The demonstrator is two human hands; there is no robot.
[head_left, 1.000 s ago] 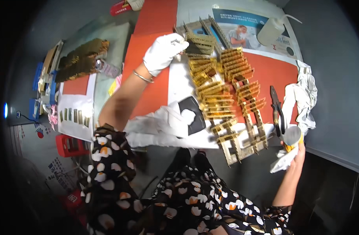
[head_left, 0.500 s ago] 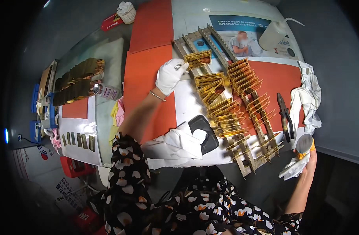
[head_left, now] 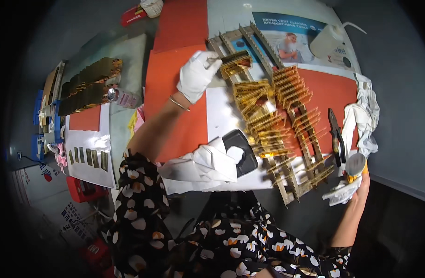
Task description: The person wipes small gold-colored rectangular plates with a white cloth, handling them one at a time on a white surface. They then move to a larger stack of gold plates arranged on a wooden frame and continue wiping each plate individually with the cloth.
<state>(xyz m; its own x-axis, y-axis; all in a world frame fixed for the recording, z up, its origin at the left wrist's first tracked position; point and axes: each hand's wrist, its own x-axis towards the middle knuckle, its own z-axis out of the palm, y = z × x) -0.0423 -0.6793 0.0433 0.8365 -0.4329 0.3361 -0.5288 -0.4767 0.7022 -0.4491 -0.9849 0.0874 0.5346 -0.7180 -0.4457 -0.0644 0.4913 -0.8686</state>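
My left hand [head_left: 198, 77], in a white glove, pinches the left edge of a shiny gold plate [head_left: 236, 62] over the far end of a metal rack [head_left: 268, 65]. More gold plates [head_left: 290, 88] stand in slanted rows along the rack's slotted bars. Several overlap at its middle, below the held plate. At the near right, past the table edge, my right hand [head_left: 361, 187] holds a round grey-faced thing [head_left: 355, 164] with an orange side, and a white cloth [head_left: 341, 192]. Its fingers are partly hidden behind them.
Black-handled pliers [head_left: 335, 139] and a white cloth [head_left: 361, 120] lie right of the rack. A white squeeze bottle [head_left: 327, 41] stands at the far right. A black box [head_left: 240, 153] with white cloth sits near the front. Left are stacked plates [head_left: 89, 88] and a clear bottle [head_left: 124, 97].
The whole view has shifted slightly. My left hand keeps hold of the gold plate, which now tilts differently and shows a darker upper face. My right hand still holds the round thing and cloth.
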